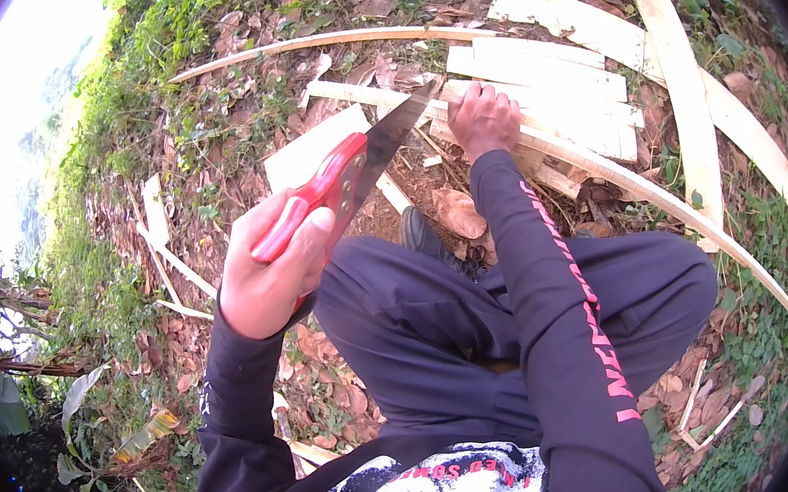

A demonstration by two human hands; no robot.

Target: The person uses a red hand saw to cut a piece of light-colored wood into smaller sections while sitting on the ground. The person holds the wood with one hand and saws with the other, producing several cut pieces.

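My left hand [274,258] is closed around the red handle of a handsaw [391,139]. The saw's dark blade points up and away, its far end crossing the line of a long, thin wooden strip [623,178]. Whether the teeth touch the wood I cannot tell. Just right of the blade, my right hand [484,120] grips that strip from above with its fingers curled over it. The strip runs from left of the blade to the far right. Beneath and beyond my right hand lie several pale boards [543,73] side by side.
Long planks [681,103] lie at the upper right, and a thin curved-looking strip [338,39] at the upper left. A short board [313,150] rests behind the saw handle. My bent legs [426,306] are close below. Dry leaves and green plants cover the ground around.
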